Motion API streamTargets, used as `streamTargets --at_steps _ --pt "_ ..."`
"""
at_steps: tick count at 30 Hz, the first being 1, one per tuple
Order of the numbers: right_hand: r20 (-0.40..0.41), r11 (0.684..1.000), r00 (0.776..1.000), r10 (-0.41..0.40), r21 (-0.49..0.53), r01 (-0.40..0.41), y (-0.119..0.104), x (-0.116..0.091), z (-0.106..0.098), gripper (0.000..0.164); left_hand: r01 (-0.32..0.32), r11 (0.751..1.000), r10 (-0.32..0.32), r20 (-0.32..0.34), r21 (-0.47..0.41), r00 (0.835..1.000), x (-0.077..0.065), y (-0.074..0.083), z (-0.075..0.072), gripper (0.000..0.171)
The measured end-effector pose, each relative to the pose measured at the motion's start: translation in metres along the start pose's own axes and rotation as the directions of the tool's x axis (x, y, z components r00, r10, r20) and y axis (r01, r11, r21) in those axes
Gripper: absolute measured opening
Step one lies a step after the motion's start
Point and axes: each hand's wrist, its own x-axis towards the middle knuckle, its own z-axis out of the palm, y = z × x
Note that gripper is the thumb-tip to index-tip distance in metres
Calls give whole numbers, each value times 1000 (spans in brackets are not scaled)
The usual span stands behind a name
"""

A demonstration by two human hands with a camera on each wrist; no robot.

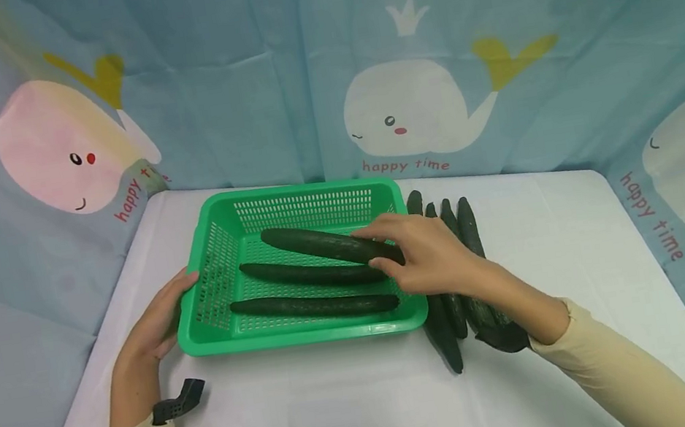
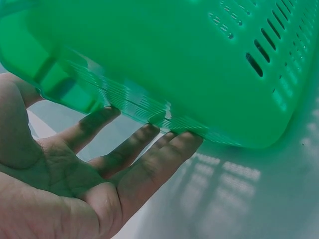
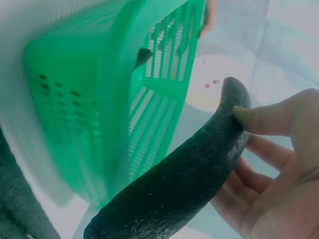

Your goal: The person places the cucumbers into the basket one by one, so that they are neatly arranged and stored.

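Note:
My right hand (image 1: 431,252) pinches a dark green cucumber (image 1: 313,242) near its right end, thumb on one side and fingers on the other. That cucumber slants above a green plastic basket (image 1: 308,337). Inside the basket, a middle cucumber (image 1: 298,272) and a front cucumber (image 1: 310,305) lie side by side, roughly crosswise. At the basket's left end, my left hand (image 1: 156,322) holds the rim and side wall. In the left wrist view its fingertips (image 2: 187,139) rest against the outside of the wall, and the thumb reaches up to the rim.
Several more cucumbers (image 1: 443,335) lie lengthwise on the white tabletop (image 1: 320,416), just right of the basket and partly under my right forearm. A blue curtain (image 1: 247,109) with whale prints hangs behind and along the sides. A black wrist mount (image 1: 178,402) sits on my left wrist.

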Motion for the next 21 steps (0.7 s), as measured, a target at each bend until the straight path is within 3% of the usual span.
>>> streamTargets --at_steps 11,21 --pt "77 992 993 -92 -76 98 -26 40 18 40 -32 999 33 27 -15 999 -3 -2 -9 76" --pt "114 991 990 -88 -93 99 -36 51 25 38 -49 997 53 59 -54 997 5 -2 -4 76"
